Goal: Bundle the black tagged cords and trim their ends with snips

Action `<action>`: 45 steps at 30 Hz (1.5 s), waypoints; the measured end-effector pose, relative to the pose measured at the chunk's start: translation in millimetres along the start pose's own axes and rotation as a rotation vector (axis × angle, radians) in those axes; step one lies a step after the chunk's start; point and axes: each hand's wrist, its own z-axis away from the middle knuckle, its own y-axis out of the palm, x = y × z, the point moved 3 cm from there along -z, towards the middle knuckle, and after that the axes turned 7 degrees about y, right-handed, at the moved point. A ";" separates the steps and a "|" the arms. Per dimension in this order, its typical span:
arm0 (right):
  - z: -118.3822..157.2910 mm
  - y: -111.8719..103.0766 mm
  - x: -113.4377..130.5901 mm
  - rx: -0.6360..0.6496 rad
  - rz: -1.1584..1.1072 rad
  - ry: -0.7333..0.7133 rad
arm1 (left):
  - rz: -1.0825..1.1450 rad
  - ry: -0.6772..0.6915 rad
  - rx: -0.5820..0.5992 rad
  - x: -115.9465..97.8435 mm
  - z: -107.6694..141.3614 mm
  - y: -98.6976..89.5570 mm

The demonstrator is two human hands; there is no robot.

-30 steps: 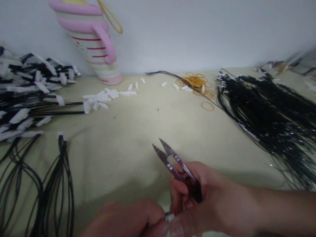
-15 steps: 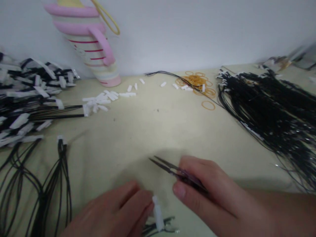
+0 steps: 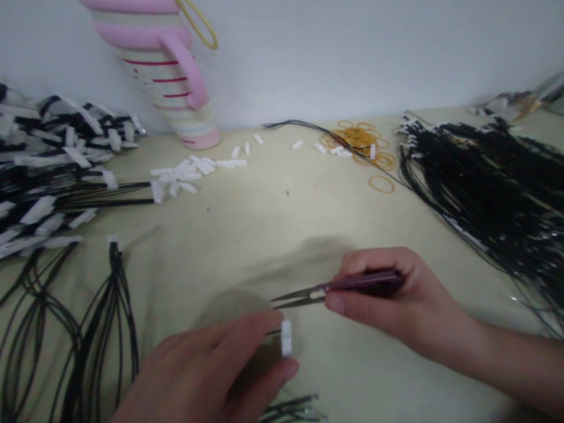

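My left hand [image 3: 207, 367] is at the bottom centre, holding a thin black wire with a white connector [image 3: 286, 338] at its end. Its thumb and forefinger stand apart around the connector, and the curled fingers beneath are mostly hidden. My right hand [image 3: 396, 305] grips dark purple-handled thread snips [image 3: 365, 282], whose two pointed blades lie slightly apart. The blade tips are just above the left fingertips, not touching the connector. More black wire ends [image 3: 295, 408] stick out below the left hand on the table.
Black wires with white connectors [image 3: 39, 208] pile up at left, looped bundles [image 3: 79, 329] in front. Small white connectors [image 3: 180, 173] lie near a pink striped tumbler [image 3: 194, 82]. Rubber bands [image 3: 356, 138] sit at the back; a large wire heap [image 3: 489, 176] is at right.
My right hand has moved right and up a little, and the snips have turned nearly level. The left thumb has parted from the forefinger, and the connector has moved up.
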 end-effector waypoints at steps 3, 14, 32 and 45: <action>-0.8 -6.0 -0.7 -0.064 -0.047 -0.027 | -0.019 -0.009 -0.027 1.9 1.7 0.9; 1.2 3.4 -3.2 0.139 -0.233 -0.069 | 0.083 -0.012 -0.084 -3.1 -4.3 -9.9; 3.0 16.4 -5.9 0.024 0.189 -0.084 | 0.286 -0.168 0.002 5.0 -16.8 -4.1; 4.6 13.9 -7.5 0.033 0.280 -0.089 | 0.286 -0.158 0.028 3.7 -18.4 -7.0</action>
